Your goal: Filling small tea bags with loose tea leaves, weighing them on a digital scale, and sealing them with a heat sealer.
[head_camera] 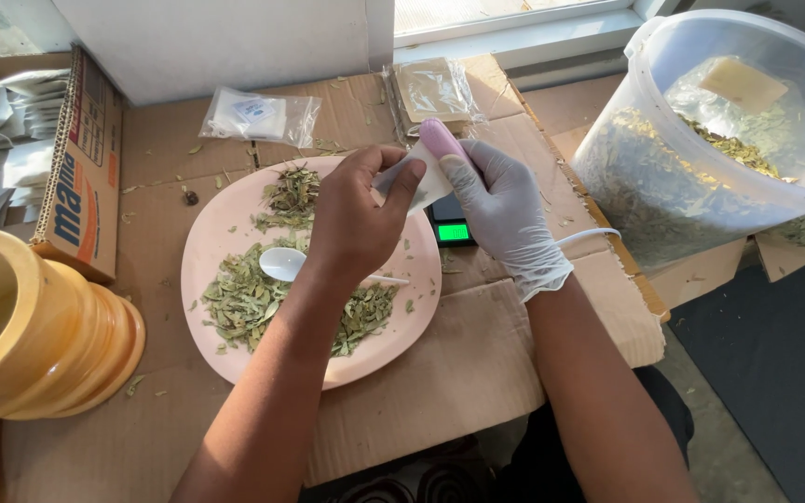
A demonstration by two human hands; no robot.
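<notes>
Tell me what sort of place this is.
Probably a small home workshop for packing dried herbs by hand. A pink plate holds dried leaves and a spoon, a small digital scale sits beside it, and a big plastic bucket holds more leaves.

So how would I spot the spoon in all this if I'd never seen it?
Find the big pink plate on the cardboard-covered table, heaped with dried green leaves. The spoon lies on those leaves near the plate's middle, its handle running under the bare left hand. It is the only smooth white thing on the plate.
</notes>
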